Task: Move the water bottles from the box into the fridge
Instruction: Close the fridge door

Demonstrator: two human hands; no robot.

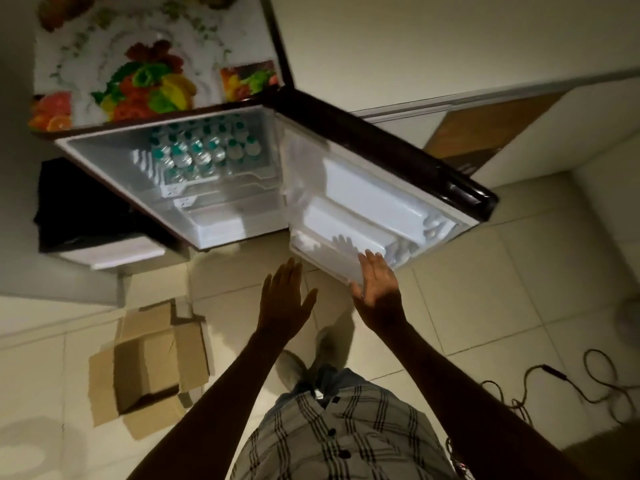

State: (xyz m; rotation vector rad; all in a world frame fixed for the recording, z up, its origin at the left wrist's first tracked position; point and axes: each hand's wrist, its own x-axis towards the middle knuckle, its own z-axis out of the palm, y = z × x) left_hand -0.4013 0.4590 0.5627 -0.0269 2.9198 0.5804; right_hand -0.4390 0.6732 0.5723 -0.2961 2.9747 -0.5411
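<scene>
Water bottles [207, 150] stood packed on the upper shelf inside the open fridge [221, 188].
The cardboard box [149, 372] lay open on the floor. The right hand [377, 285], fingers straight, touched the fridge door's [374, 188] lower edge; the left hand [282, 299] hovered flat, holding nothing.

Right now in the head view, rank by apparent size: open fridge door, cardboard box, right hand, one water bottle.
1. Fridge door
2. Cardboard box
3. Right hand, which is nearer the camera than the rest, so it looks enlarged
4. One water bottle on the fridge shelf
</scene>
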